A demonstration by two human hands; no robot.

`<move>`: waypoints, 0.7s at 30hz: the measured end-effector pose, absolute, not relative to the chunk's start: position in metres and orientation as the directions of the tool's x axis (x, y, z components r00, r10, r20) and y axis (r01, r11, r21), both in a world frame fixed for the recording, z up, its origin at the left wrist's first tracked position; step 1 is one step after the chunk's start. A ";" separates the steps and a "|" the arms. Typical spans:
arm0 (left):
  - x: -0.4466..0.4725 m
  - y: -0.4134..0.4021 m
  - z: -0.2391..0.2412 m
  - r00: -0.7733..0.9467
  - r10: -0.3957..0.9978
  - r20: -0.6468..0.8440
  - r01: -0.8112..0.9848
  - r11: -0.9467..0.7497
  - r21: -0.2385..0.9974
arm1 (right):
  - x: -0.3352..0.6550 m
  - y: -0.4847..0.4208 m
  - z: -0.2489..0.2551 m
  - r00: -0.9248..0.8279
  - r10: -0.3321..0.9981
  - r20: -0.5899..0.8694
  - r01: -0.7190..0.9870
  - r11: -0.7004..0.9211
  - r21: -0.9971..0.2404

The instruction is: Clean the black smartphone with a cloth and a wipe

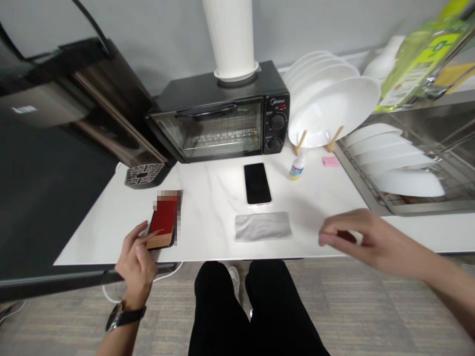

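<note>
At the left of the counter, my left hand (137, 259) rests with fingers apart at the lower end of a phone (163, 217) with a red screen, partly pixelated. One finger lies over its screen; the hand does not wrap round it. Above the counter's front edge on the right, my right hand (352, 235) is closed, fingertips and thumb together, with nothing visible in it. Between the hands lies a folded grey cloth (263, 226). Behind the cloth, a second phone (257, 183) lies flat, its screen dark. A small white bottle (297, 166) with a blue and yellow label stands behind to the right.
A black toaster oven (222, 128) stands at the back, carrying a white pot (233, 39). Left of it is a dark dispenser machine (111, 113) with a drip tray. White plates (334, 109) stand in a rack. A pink pad (330, 161) lies near the sink (389, 207).
</note>
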State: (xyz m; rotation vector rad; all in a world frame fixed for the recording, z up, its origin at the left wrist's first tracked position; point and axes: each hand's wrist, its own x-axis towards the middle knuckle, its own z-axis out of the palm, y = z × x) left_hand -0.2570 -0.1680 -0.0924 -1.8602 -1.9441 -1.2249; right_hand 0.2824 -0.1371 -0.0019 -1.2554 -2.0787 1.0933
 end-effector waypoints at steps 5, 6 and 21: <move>-0.261 -0.168 -0.095 -0.186 0.752 0.632 0.908 -0.114 0.403 | 0.271 -0.076 -0.044 -0.324 0.946 0.011 0.518 0.187 -0.834; -0.262 -0.169 -0.095 -0.189 0.756 0.627 0.909 -0.107 0.403 | 0.269 -0.076 -0.049 -0.334 0.942 0.005 0.521 0.190 -0.832; -0.266 -0.171 -0.098 -0.220 0.770 0.599 0.879 -0.110 0.465 | 0.269 -0.083 -0.056 -0.308 0.951 -0.012 0.587 0.180 -0.790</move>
